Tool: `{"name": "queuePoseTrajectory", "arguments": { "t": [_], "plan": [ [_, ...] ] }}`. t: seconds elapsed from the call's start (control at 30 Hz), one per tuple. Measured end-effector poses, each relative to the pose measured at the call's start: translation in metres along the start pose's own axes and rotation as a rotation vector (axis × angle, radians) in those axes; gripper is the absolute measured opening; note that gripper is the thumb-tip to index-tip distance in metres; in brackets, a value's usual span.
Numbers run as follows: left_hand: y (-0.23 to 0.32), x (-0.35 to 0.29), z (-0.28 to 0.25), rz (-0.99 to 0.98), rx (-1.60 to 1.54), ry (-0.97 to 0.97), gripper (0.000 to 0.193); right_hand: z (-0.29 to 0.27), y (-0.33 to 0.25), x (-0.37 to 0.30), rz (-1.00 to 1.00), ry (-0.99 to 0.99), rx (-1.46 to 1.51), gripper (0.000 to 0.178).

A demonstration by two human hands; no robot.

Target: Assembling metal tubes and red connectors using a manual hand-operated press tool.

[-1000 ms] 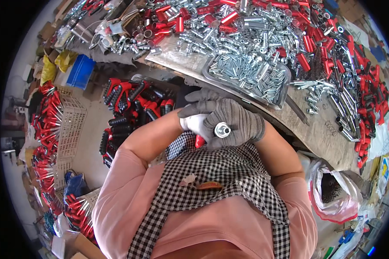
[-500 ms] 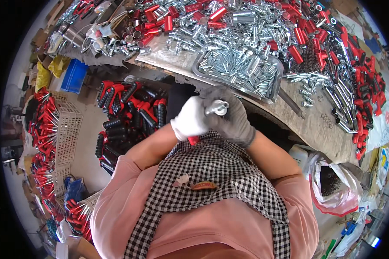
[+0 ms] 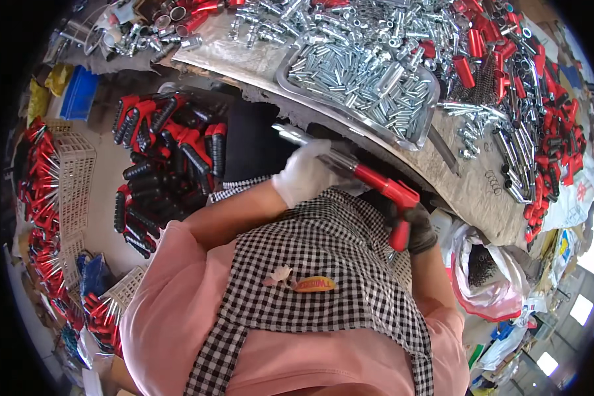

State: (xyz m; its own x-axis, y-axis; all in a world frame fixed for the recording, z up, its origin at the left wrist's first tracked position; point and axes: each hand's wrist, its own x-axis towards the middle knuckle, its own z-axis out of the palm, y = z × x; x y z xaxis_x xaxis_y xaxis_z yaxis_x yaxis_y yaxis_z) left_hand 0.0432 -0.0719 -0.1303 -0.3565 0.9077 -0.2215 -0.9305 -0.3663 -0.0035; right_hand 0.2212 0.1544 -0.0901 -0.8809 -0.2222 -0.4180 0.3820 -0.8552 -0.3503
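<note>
The left hand point(image 3: 305, 177) in its white glove has its grip wrapped around the metal barrel of the tool point(image 3: 350, 165), while the right hand point(image 3: 412, 228) in a dark glove is clenched on its red handle, low by the checked apron point(image 3: 317, 264). Half a second ago both hands were bunched together at chest height with the tool end-on to the camera; now they've spread apart and the tool lies stretched out slantwise just under the edge of the surface point(image 3: 455, 178). On that surface sits a metal tray point(image 3: 429, 125) heaped with silver pins, with red sleeves point(image 3: 472, 43) and loose metal parts scattered beyond it. Down on the floor to the left there's a pile of red and black handles point(image 3: 168, 158), white plastic crates point(image 3: 72, 171) and a blue box point(image 3: 79, 99). To the right, beneath the surface, hangs a red and white plastic bag point(image 3: 488, 277).
</note>
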Motion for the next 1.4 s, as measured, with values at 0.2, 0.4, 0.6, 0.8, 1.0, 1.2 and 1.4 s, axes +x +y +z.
{"name": "queuePoseTrajectory", "arguments": {
  "t": [0.2, 0.4, 0.6, 0.8, 1.0, 1.2, 1.4],
  "plan": [
    [-0.075, 0.110, -0.227, -0.528, -0.186, -0.162, 0.034, -0.042, 0.056, 0.058, -0.070, 0.556, -0.118, 0.028],
    [-0.076, 0.116, -0.168, -0.381, 0.350, 0.526, 0.021, -0.111, 0.079, 0.079, -0.032, 0.678, -0.166, 0.022],
    [-0.065, 0.140, -0.176, -0.463, 0.836, 0.283, 0.031, -0.297, 0.113, 0.083, -0.222, 0.472, -0.417, 0.033],
    [-0.066, 0.136, -0.167, -0.414, 0.666, 0.435, 0.032, -0.159, 0.080, 0.112, 0.018, 0.729, -1.185, 0.032],
    [-0.069, 0.131, -0.145, -0.364, 0.506, 0.543, 0.033, -0.101, 0.058, 0.089, 0.094, 0.771, -0.780, 0.031],
    [-0.058, 0.126, -0.127, -0.296, 0.353, 0.647, 0.034, -0.134, 0.070, 0.120, -0.077, 0.787, -0.395, 0.038],
    [-0.047, 0.111, -0.100, -0.144, 0.222, 0.791, 0.035, -0.144, 0.041, 0.179, 0.295, 0.459, -2.289, 0.070]
  ]
}}
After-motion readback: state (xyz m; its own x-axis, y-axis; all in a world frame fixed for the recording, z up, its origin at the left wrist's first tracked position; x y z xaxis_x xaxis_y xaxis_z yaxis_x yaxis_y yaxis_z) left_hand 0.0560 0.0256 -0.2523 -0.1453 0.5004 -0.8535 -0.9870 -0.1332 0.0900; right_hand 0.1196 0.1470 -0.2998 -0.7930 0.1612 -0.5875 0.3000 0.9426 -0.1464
